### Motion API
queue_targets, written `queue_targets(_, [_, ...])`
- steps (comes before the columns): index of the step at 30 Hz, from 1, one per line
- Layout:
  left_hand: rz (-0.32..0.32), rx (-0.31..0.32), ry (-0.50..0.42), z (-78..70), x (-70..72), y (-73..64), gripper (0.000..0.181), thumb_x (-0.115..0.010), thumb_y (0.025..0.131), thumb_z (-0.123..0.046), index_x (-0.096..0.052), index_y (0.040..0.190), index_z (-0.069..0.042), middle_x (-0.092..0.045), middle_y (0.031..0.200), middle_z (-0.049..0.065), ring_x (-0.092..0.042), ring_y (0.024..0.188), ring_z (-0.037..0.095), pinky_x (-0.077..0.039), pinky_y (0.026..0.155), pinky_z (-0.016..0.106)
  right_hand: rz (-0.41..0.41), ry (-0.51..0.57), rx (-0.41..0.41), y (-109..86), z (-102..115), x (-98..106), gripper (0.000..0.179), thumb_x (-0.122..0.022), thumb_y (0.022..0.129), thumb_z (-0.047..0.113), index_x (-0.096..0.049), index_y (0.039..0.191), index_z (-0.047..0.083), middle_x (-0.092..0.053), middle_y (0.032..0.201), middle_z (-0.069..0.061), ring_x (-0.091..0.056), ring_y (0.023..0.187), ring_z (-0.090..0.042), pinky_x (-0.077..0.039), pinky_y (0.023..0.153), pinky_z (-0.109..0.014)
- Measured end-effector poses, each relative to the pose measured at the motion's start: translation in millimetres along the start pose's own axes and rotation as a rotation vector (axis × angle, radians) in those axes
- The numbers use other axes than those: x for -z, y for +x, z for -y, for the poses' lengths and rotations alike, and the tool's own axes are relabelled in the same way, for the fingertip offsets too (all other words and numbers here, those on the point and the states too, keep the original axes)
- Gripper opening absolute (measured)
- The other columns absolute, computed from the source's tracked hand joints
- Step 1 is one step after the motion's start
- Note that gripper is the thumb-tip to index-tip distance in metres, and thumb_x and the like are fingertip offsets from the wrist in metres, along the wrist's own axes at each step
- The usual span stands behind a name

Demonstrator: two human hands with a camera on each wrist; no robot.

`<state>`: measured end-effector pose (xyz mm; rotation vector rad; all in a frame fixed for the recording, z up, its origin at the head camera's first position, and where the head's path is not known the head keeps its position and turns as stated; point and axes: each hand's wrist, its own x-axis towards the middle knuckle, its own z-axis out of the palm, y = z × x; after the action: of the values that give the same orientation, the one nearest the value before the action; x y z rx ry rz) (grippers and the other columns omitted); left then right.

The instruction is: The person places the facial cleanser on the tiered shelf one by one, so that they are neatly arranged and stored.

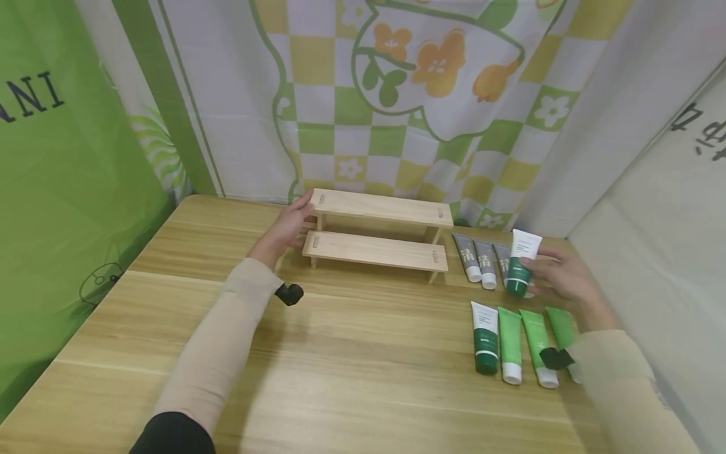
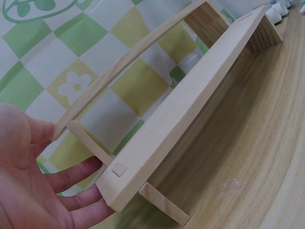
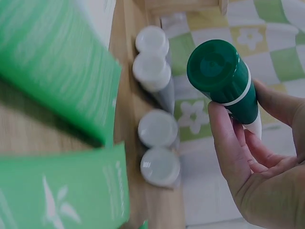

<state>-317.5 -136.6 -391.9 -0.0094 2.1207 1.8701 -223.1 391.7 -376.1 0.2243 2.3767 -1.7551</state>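
At the left end of a two-tier wooden shelf (image 1: 377,249) is my left hand (image 1: 283,230). In the left wrist view, its fairly straight fingers (image 2: 71,179) touch the lower board's end, and another digit rests against the upper board's end. My right hand (image 1: 564,274) grips a white tube with a dark green lower part and cap (image 1: 517,271), held above the table's right side. The right wrist view shows that tube's green cap (image 3: 214,64) facing the camera, with fingers and thumb around its body. Grey tubes (image 1: 484,261) lie just left of this hand.
Nearer me on the wooden table (image 1: 363,366) lie another white-and-green tube (image 1: 485,337) and several light green tubes (image 1: 510,343) with white caps. A patterned curtain (image 1: 363,120) hangs behind the shelf. A pale wall panel (image 1: 669,208) borders the right side.
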Motion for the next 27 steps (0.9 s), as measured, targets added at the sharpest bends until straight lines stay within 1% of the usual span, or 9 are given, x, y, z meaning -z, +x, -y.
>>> queue_targets(6, [-0.003, 0.002, 0.033, -0.1, 0.4, -1.2, 0.053, -0.031, 0.110, -0.039, -0.014, 0.160, -0.044, -0.034, 0.155, 0.021, -0.037, 0.135, 0.046, -0.037, 0.105, 0.062, 0.006, -0.053, 0.076, -4.3, 14.1, -17.3, 0.040, -0.068, 0.099, 0.022, -0.049, 0.131, 0.008, -0.069, 0.093, 0.014, -0.069, 0.081, -0.011, -0.060, 0.074, -0.037])
queue_targets(7, [-0.003, 0.005, 0.034, -0.1, 0.4, -1.2, 0.053, -0.032, 0.110, -0.039, -0.014, 0.160, -0.045, -0.034, 0.155, 0.020, -0.037, 0.135, 0.046, -0.037, 0.105, 0.062, 0.002, -0.066, 0.093, -4.9, 16.3, -20.6, 0.043, -0.068, 0.099, 0.022, -0.048, 0.134, 0.005, -0.068, 0.093, 0.014, -0.069, 0.082, -0.011, -0.060, 0.074, -0.037])
queue_targets(8, [-0.001, 0.015, 0.030, -3.7, -0.3, -4.3, 0.053, -0.031, 0.111, -0.038, -0.014, 0.160, -0.044, -0.034, 0.155, 0.021, -0.037, 0.136, 0.046, -0.037, 0.106, 0.062, -0.002, -0.084, 0.108, -5.6, 18.5, -23.9, 0.049, -0.067, 0.099, 0.022, -0.046, 0.138, 0.002, -0.067, 0.094, 0.014, -0.068, 0.084, -0.010, -0.060, 0.075, -0.037])
queue_targets(11, [0.007, 0.020, 0.013, -4.0, -0.2, -4.0, 0.053, -0.032, 0.110, -0.038, -0.014, 0.159, -0.046, -0.034, 0.156, 0.021, -0.037, 0.136, 0.046, -0.036, 0.106, 0.062, -0.019, -0.080, 0.143, -8.2, 24.6, -33.8, 0.064, -0.068, 0.099, 0.021, -0.034, 0.145, -0.007, -0.065, 0.096, 0.014, -0.068, 0.085, -0.009, -0.060, 0.076, -0.039])
queue_targets(13, [0.008, 0.020, 0.008, -3.9, -0.4, -3.8, 0.053, -0.032, 0.110, -0.038, -0.014, 0.159, -0.045, -0.034, 0.156, 0.022, -0.037, 0.136, 0.046, -0.036, 0.106, 0.062, -0.027, -0.072, 0.155, -9.2, 28.4, -40.1, 0.072, -0.068, 0.098, 0.022, -0.027, 0.148, -0.010, -0.064, 0.097, 0.013, -0.067, 0.086, -0.008, -0.060, 0.075, -0.038])
queue_targets(14, [0.007, 0.019, 0.007, -4.0, -0.6, -4.0, 0.053, -0.032, 0.110, -0.038, -0.014, 0.159, -0.045, -0.034, 0.156, 0.022, -0.037, 0.136, 0.046, -0.036, 0.106, 0.062, -0.035, -0.063, 0.158, -9.7, 30.3, -43.1, 0.073, -0.069, 0.098, 0.022, -0.027, 0.148, -0.010, -0.064, 0.097, 0.013, -0.067, 0.085, -0.008, -0.060, 0.074, -0.038])
queue_targets(15, [0.004, 0.012, 0.011, -0.6, -0.2, -1.3, 0.053, -0.032, 0.110, -0.039, -0.014, 0.159, -0.046, -0.034, 0.155, 0.021, -0.038, 0.136, 0.046, -0.037, 0.106, 0.062, -0.041, -0.050, 0.163, -10.0, 32.2, -46.3, 0.073, -0.070, 0.097, 0.021, -0.027, 0.147, -0.009, -0.065, 0.096, 0.012, -0.068, 0.084, -0.008, -0.061, 0.073, -0.038])
queue_targets(20, [-0.005, 0.000, 0.017, -0.1, -0.8, -1.4, 0.053, -0.032, 0.110, -0.038, -0.015, 0.160, -0.044, -0.035, 0.155, 0.021, -0.037, 0.135, 0.047, -0.037, 0.105, 0.063, -0.064, -0.063, 0.190, -10.9, 41.4, -60.6, 0.067, -0.073, 0.095, 0.019, -0.033, 0.143, -0.006, -0.064, 0.100, 0.008, -0.068, 0.083, -0.008, -0.061, 0.072, -0.041])
queue_targets(27, [-0.014, -0.001, 0.027, -1.0, -0.9, -2.0, 0.053, -0.034, 0.110, -0.038, -0.015, 0.160, -0.044, -0.035, 0.155, 0.021, -0.038, 0.135, 0.048, -0.035, 0.106, 0.064, -0.067, -0.059, 0.229, -13.8, 56.8, -82.2, 0.064, -0.073, 0.095, 0.014, -0.034, 0.143, -0.005, -0.058, 0.112, -0.006, -0.066, 0.086, -0.008, -0.061, 0.071, -0.039])
